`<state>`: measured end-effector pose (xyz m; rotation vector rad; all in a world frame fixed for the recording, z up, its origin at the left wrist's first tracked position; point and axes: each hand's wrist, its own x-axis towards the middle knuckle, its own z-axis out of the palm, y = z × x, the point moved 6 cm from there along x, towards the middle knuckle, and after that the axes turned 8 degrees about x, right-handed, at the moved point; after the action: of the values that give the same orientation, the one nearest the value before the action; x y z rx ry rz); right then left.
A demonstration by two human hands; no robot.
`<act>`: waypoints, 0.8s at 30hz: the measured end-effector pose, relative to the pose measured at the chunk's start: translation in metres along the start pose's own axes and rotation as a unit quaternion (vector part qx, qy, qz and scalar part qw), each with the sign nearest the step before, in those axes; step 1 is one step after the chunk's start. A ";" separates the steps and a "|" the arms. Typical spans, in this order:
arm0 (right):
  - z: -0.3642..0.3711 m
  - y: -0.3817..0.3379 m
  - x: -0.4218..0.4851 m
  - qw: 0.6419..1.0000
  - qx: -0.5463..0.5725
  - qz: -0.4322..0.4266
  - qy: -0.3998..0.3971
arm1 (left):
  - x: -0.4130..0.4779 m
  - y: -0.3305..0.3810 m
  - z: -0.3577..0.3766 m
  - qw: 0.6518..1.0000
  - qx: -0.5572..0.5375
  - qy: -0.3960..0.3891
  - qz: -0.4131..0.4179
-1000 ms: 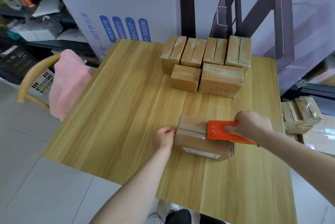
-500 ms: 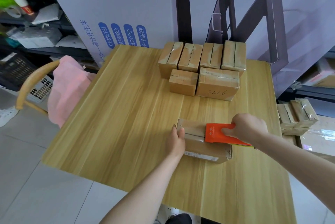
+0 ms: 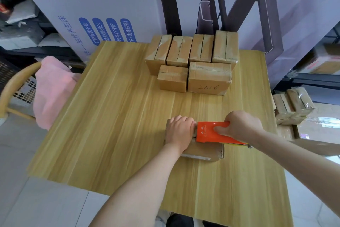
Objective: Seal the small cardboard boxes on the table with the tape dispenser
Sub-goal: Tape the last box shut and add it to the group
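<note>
Pressing box (image 3: 202, 151) w/ flat L hand (image 3: 179, 131) | R hand (image 3: 240, 125) grips dispenser (image 3: 207, 133) | wood table (image 3: 110, 116), taped boxes (image 3: 208, 77) at back

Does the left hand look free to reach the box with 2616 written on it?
Probably yes: only bare tabletop lies between the left hand and the 2616 box, though it presses on the near box and would have to lift off.

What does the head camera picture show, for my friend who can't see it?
A person's left hand rests on a small cardboard box while the right hand grips an orange tape dispenser on top. Six more boxes sit farther back on the wooden table.
</note>
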<state>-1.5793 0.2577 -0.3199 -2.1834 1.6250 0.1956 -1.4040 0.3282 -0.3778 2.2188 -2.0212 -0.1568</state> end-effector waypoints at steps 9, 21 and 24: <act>0.003 0.010 0.007 0.998 0.040 -0.046 -0.028 | 0.004 -0.001 0.006 0.999 0.028 -0.028 -0.013; 0.008 0.138 -0.022 0.990 0.129 -0.026 -0.054 | 0.005 0.000 0.006 0.999 0.039 0.001 -0.021; 0.015 0.131 -0.016 0.993 0.102 -0.035 -0.053 | 0.004 0.000 0.006 0.999 0.037 0.010 -0.022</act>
<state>-1.7057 0.2468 -0.3592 -2.0358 1.4425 0.1174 -1.4047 0.3237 -0.3831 2.3006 -2.0013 -0.0650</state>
